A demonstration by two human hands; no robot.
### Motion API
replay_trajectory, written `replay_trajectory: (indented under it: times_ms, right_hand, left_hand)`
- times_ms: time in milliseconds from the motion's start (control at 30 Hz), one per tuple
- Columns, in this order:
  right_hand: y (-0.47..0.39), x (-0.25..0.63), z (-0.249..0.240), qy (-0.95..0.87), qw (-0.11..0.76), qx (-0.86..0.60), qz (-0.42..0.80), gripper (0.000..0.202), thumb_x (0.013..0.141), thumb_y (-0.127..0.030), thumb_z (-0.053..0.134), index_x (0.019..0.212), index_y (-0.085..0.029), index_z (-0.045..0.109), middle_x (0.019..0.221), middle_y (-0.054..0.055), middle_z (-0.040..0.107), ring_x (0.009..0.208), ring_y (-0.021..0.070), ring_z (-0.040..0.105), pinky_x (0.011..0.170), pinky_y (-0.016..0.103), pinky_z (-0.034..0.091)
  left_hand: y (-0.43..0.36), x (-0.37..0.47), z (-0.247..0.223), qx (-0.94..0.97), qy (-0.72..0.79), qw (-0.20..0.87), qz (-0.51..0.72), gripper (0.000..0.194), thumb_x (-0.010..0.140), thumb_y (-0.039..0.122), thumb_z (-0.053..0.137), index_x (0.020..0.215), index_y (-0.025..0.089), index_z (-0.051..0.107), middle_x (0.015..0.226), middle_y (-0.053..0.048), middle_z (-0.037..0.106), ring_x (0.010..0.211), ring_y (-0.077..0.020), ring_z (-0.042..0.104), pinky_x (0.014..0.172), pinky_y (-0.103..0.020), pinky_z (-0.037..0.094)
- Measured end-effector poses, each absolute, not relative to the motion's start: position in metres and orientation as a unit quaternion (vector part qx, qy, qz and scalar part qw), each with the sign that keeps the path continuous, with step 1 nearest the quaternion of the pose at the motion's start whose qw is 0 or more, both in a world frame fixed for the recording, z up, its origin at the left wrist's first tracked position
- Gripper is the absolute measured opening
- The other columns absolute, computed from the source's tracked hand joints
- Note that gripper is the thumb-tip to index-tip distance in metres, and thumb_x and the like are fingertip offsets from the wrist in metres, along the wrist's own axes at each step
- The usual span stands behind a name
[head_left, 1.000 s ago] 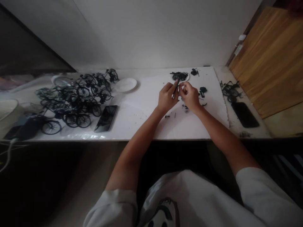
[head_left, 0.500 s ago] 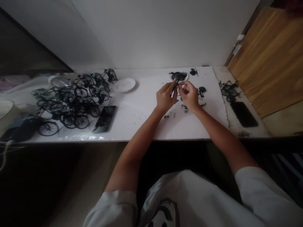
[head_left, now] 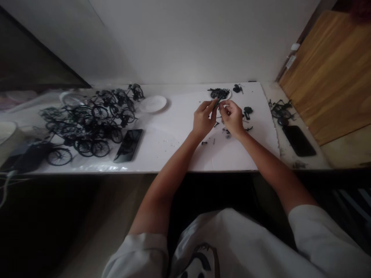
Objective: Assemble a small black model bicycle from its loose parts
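Observation:
Between the fingers of my left hand [head_left: 204, 116] is a thin dark part [head_left: 217, 102], slanting up and to the right; its exact kind is too small to make out. My right hand [head_left: 232, 117] is closed in a pinch against the upper end of that part, and whatever sits between its fingertips is hidden. Just beyond my hands stands a plate heaped with small black parts [head_left: 219, 93]. Small loose pieces [head_left: 204, 143] lie on the white board [head_left: 174, 127] beneath and beside my hands, with a black clump [head_left: 247, 111] right of my right hand.
A crowd of black miniature bicycles [head_left: 100, 148] fills the left side. Near them are a phone [head_left: 128, 145] and a white plate [head_left: 155, 103]. Right of the board lie another dark phone [head_left: 299, 141] and a bicycle-like piece [head_left: 281, 109]. A wooden panel [head_left: 342, 73] leans at the right.
The dark part in my left hand has tilted and is now covered more by the fingers. My left hand has shifted slightly right; my right hand stays nearly in place.

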State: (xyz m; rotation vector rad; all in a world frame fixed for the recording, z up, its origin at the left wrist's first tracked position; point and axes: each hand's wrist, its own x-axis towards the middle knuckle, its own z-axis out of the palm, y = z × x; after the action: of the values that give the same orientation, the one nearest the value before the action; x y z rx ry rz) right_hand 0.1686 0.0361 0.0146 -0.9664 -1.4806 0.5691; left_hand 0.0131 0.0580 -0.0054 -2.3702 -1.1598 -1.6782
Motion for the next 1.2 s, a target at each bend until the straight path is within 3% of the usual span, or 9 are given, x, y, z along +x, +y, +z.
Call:
replay_trajectory:
  times_ms: [233, 400, 800, 1000, 1200]
  right_hand:
    - [0.034, 0.168, 0.016, -0.657, 0.609, -0.405, 0.182, 0.053, 0.1, -0.074, 0.064, 0.105, -0.022, 0.07, 0.056, -0.007, 0.051, 0.05, 0.0129, 0.044, 0.057, 0.031, 0.04]
    - [0.038, 0.17, 0.013, -0.648, 0.609, -0.42, 0.181, 0.049, 0.102, -0.071, 0.063, 0.102, -0.022, 0.069, 0.058, -0.006, 0.053, 0.052, 0.0129, 0.045, 0.057, 0.031, 0.04]
    - [0.039, 0.17, 0.013, -0.637, 0.6, -0.438, 0.206, 0.035, 0.101, -0.058, 0.068, 0.098, -0.023, 0.067, 0.057, -0.006, 0.051, 0.051, 0.0124, 0.043, 0.055, 0.03, 0.041]
    - [0.038, 0.167, 0.013, -0.608, 0.605, -0.439, 0.267, 0.041, 0.099, -0.063, 0.071, 0.098, -0.022, 0.067, 0.059, -0.006, 0.052, 0.05, 0.0119, 0.046, 0.053, 0.028, 0.043]
    - [0.042, 0.167, 0.012, -0.596, 0.601, -0.433, 0.31, 0.052, 0.095, -0.075, 0.071, 0.1, -0.023, 0.068, 0.058, -0.006, 0.052, 0.047, 0.0123, 0.046, 0.05, 0.029, 0.044]
  left_hand:
    - [0.059, 0.014, -0.008, -0.762, -0.352, -0.02, -0.543, 0.044, 0.115, 0.031, 0.046, 0.152, 0.017, 0.066, 0.148, -0.017, 0.073, 0.137, -0.0241, 0.072, 0.119, -0.042, 0.059]
    - [0.059, 0.014, -0.009, -0.775, -0.336, -0.009, -0.535, 0.046, 0.114, 0.024, 0.046, 0.155, 0.015, 0.063, 0.152, -0.018, 0.07, 0.141, -0.0243, 0.07, 0.122, -0.04, 0.058]
    - [0.065, 0.016, -0.018, -0.776, -0.337, 0.04, -0.532, 0.053, 0.111, 0.016, 0.048, 0.162, 0.022, 0.058, 0.155, -0.011, 0.069, 0.14, -0.0216, 0.071, 0.118, -0.035, 0.062]
    - [0.064, 0.015, -0.018, -0.777, -0.344, 0.012, -0.528, 0.054, 0.109, 0.013, 0.049, 0.161, 0.024, 0.059, 0.157, -0.011, 0.067, 0.142, -0.0237, 0.07, 0.12, -0.04, 0.061]
    - [0.062, 0.013, -0.016, -0.781, -0.34, 0.013, -0.523, 0.05, 0.111, 0.016, 0.048, 0.158, 0.021, 0.062, 0.156, -0.012, 0.068, 0.143, -0.0215, 0.069, 0.121, -0.035, 0.058]
